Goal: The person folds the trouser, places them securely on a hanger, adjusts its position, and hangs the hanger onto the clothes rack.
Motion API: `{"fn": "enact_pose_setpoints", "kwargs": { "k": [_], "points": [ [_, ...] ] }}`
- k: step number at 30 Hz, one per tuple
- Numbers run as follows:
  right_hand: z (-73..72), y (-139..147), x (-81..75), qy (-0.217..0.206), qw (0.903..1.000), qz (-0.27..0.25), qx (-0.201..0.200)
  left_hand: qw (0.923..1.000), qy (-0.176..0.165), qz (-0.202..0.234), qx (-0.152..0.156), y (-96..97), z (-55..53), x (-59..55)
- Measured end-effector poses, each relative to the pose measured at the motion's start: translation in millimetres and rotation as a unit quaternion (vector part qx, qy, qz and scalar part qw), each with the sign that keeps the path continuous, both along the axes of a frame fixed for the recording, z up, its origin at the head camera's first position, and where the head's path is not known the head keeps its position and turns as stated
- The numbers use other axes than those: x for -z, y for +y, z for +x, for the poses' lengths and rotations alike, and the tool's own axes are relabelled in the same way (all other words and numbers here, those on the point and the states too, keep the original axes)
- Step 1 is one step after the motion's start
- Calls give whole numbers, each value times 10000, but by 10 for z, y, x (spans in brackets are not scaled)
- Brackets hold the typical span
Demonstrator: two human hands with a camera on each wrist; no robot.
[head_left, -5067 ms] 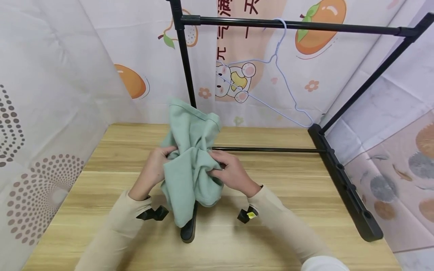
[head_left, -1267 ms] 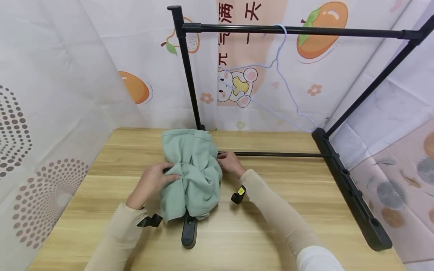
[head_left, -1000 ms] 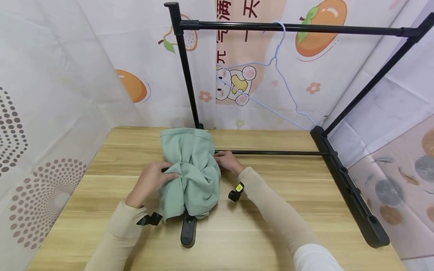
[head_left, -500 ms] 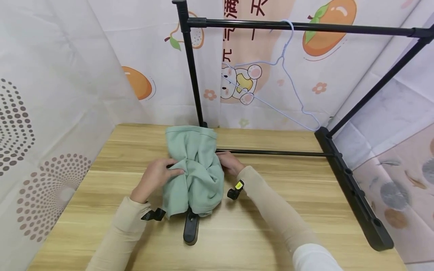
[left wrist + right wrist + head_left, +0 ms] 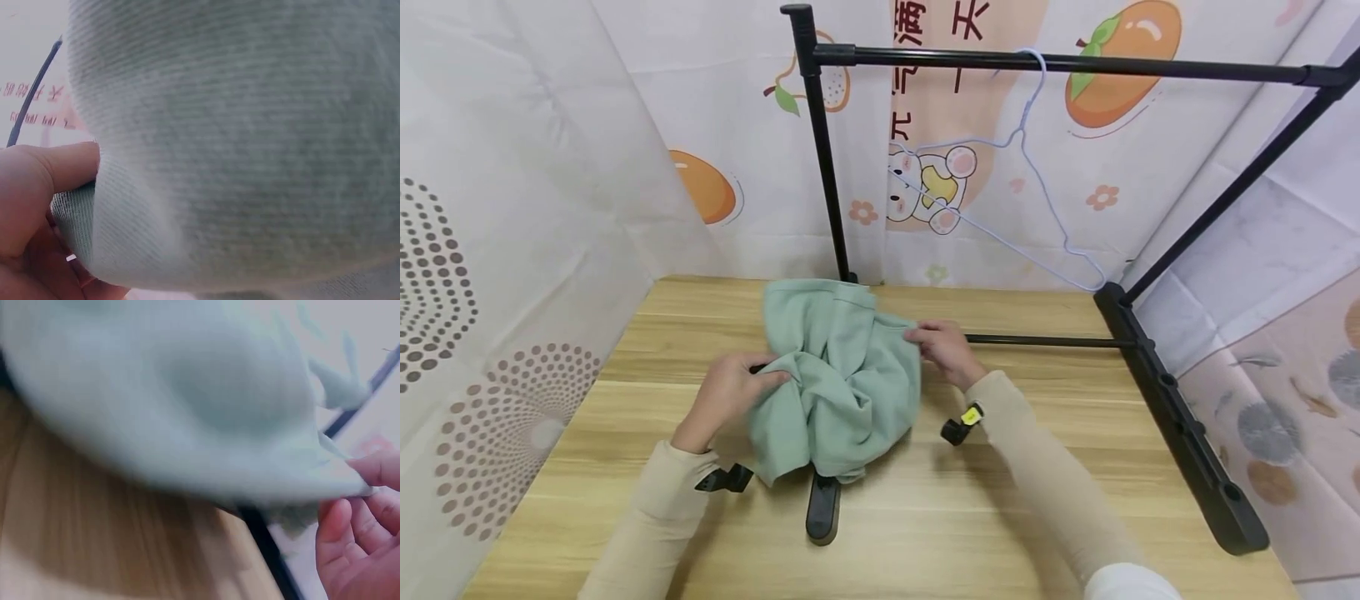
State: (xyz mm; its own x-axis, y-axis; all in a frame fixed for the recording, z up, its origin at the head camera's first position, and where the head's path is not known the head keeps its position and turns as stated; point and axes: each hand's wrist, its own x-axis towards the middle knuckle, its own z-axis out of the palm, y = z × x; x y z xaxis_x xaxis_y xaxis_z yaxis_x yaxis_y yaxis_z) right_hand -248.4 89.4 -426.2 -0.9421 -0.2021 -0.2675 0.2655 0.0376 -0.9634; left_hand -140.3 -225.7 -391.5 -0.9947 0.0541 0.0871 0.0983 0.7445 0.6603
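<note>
A bunched sage-green knit garment (image 5: 827, 392) lies over the left foot of a black clothes rack (image 5: 1060, 62); its exact kind is hidden by the folds. My left hand (image 5: 726, 396) pinches its left side, thumb on top. The left wrist view is mostly filled by the ribbed fabric, with the thumb of the left hand (image 5: 37, 206) at its edge. On the other side my right hand (image 5: 947, 350) pinches the upper right edge and holds it out sideways. In the right wrist view a corner of the cloth (image 5: 237, 444) sits between thumb and fingers of the right hand (image 5: 365, 531).
A pale blue wire hanger (image 5: 1026, 133) hangs from the rack's top bar. The rack's right foot (image 5: 1180, 425) and low crossbar (image 5: 1037, 340) stand on the wooden table (image 5: 970, 517). Printed curtains (image 5: 550, 167) enclose the back and sides.
Held upright at first, the garment was lowered onto the table. Since half a second ago my right hand has moved right, pulling its right edge outward. The left hand keeps its pinch.
</note>
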Motion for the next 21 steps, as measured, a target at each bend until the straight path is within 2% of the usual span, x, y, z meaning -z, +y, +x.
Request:
{"fn": "enact_pose_setpoints", "kwargs": {
  "k": [4, 8, 12, 17, 19, 21],
  "points": [
    [99, 362, -107, 205, 9995, 241, 88, 9997, -74, 115, -192, -152, -6, -18],
    [220, 633, -124, 548, 9972, 486, 131, 9989, -131, 321, -327, -280, -32, -41],
    [350, 847, -131, 798, 9947, 499, 416, 9971, -295, 435, -557, -415, -34, -93],
    [454, 1137, -196, 927, 9906, 592, 811, 9927, -433, 467, -1026, -646, 15, -130],
    [481, 1223, -183, 923, 9891, 824, 802, 9911, -421, 465, -1177, -730, 34, -110],
    [502, 1275, -124, 858, 9876, 1176, 578, 9902, -448, 438, -1250, -796, 45, -67]
  ]
}}
